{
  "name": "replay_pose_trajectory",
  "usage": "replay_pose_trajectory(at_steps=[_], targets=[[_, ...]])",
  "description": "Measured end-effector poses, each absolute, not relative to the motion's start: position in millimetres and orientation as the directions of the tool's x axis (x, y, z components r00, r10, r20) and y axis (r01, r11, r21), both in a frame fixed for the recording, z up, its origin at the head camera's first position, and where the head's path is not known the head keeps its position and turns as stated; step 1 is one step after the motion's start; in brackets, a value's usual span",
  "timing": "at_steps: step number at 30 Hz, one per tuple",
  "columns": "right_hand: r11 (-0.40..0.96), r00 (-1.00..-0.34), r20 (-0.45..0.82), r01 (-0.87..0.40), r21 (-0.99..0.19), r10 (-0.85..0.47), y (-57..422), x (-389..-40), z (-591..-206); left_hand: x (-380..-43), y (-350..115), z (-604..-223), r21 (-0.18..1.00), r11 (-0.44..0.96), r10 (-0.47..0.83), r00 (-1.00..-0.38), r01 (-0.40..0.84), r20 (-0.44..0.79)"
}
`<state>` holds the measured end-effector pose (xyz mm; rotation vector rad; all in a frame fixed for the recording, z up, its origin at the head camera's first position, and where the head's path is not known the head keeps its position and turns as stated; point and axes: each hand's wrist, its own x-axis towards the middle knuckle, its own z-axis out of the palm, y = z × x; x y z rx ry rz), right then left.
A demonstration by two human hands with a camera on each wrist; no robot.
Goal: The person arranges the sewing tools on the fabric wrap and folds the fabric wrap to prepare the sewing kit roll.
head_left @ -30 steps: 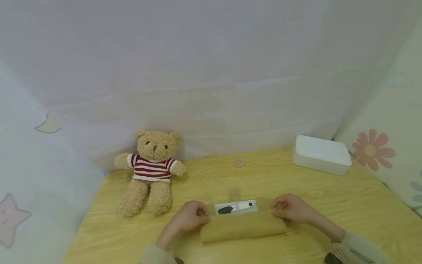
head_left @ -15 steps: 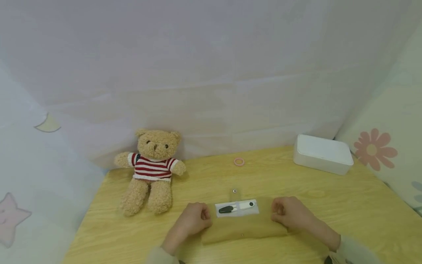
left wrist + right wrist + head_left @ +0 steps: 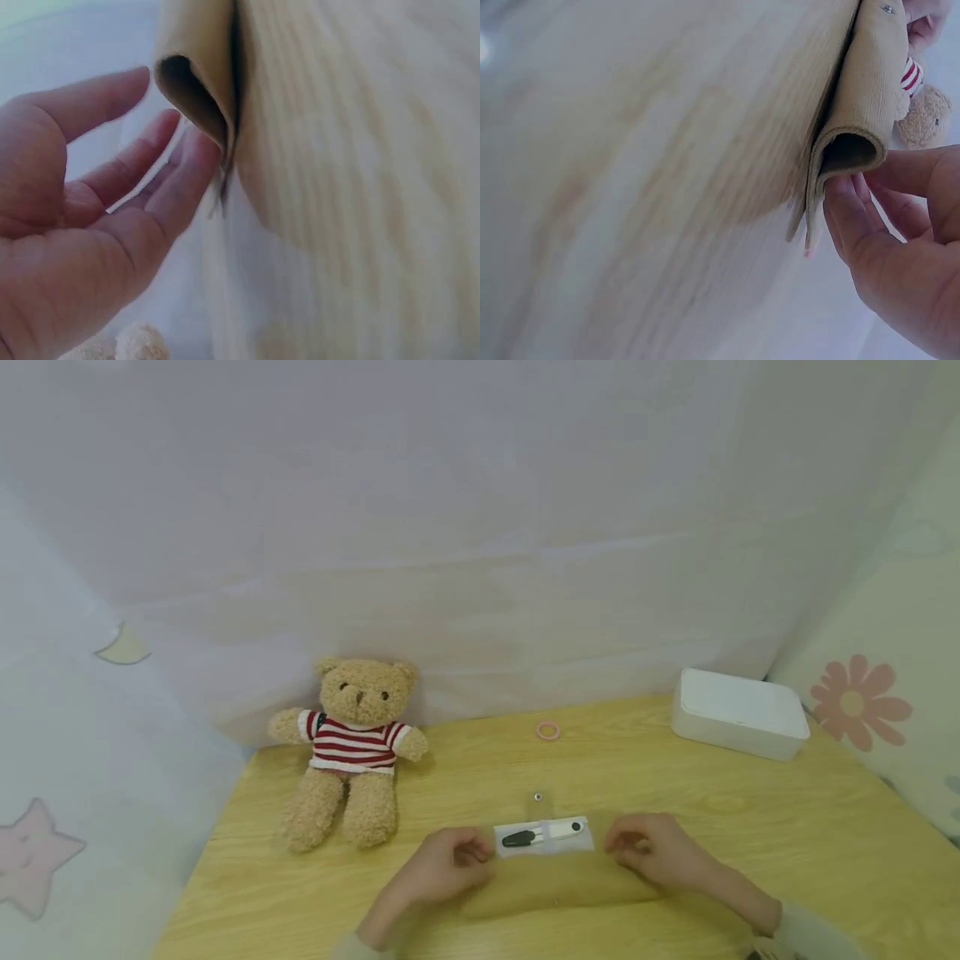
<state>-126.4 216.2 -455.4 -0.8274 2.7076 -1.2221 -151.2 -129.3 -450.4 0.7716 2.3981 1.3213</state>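
Observation:
A tan fabric wrap (image 3: pixel 562 885) with a folded front part lies near the table's front, its ends showing a hollow fold in the wrist views. Behind the fold lies a white packet (image 3: pixel 545 848) bearing a slim tool (image 3: pixel 558 831) with a black end and white body; its kind is unclear. A small tab with a metal snap (image 3: pixel 537 797) points away at the back. At the wrap's left end, my left hand (image 3: pixel 450 862) holds its fingers loosely spread, fingertips near the edge. My right hand (image 3: pixel 660 850) touches the right end with loosely bent fingers.
A teddy bear (image 3: pixel 356 747) in a red-and-white striped top sits at the back left. A pink ring (image 3: pixel 548 731) lies at the back middle, and a white box (image 3: pixel 740 713) stands at the back right. Pale curtains hang behind the wooden table (image 3: pixel 450 785).
The fabric's folded part has come down towards me, uncovering more of the white packet. Both hands have loosened their fingers from its ends. The head view has shifted slightly.

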Motion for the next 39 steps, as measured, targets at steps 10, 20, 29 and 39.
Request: replay_pose_trajectory(at_steps=[10,20,29,39], targets=[[0.338,-0.800,0.166,-0.419,-0.843,-0.577,227,-125,-458,-138,-138,-448,0.863,0.400,0.660,-0.750,0.308,-0.038],[0.338,-0.762,0.108,-0.403,-0.851,-0.638,230,-120,-458,-129,-128,-438,0.719,0.507,0.656,-0.754,0.476,0.036],[0.380,-0.742,0.176,-0.514,-0.769,-0.647,227,-116,-457,-131,-131,-442,0.760,0.470,0.643,-0.764,0.449,0.053],[0.307,-0.726,0.195,-0.497,-0.812,-0.659,231,-111,-453,-129,-139,-436,0.860,0.384,0.674,-0.739,0.338,-0.010]])
